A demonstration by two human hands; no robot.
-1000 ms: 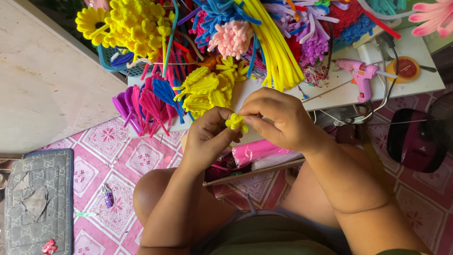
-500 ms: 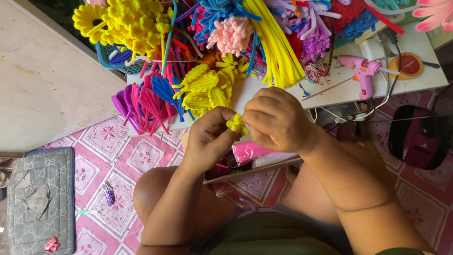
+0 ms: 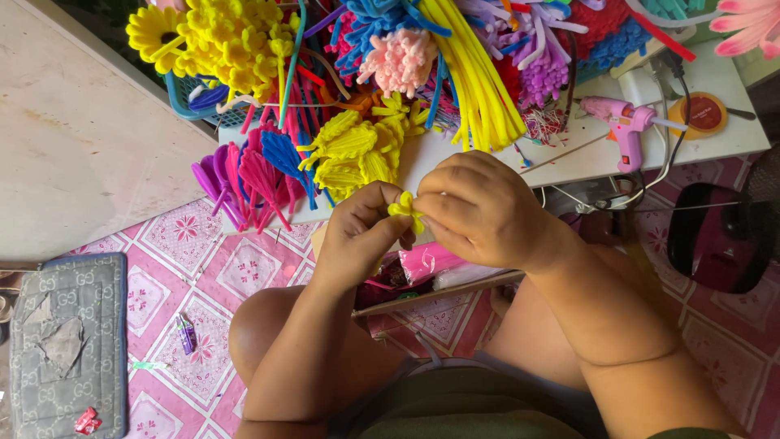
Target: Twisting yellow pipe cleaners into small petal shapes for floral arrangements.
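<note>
Both hands meet in front of me over my lap. My left hand and my right hand pinch a small yellow pipe-cleaner piece between their fingertips; it is bent into short loops. Just beyond the hands, on a low white table, lies a pile of finished yellow pipe-cleaner leaves. A bundle of straight yellow pipe cleaners lies above the right hand.
Purple, pink and blue pipe-cleaner shapes lie at the table's left end, yellow flowers in a blue basket behind. A pink glue gun rests on the right. A grey patterned pouch lies on the pink tiled floor.
Both hands have stayed together on the yellow piece, with the fingers shifting slightly as they work it. Nothing else has moved.
</note>
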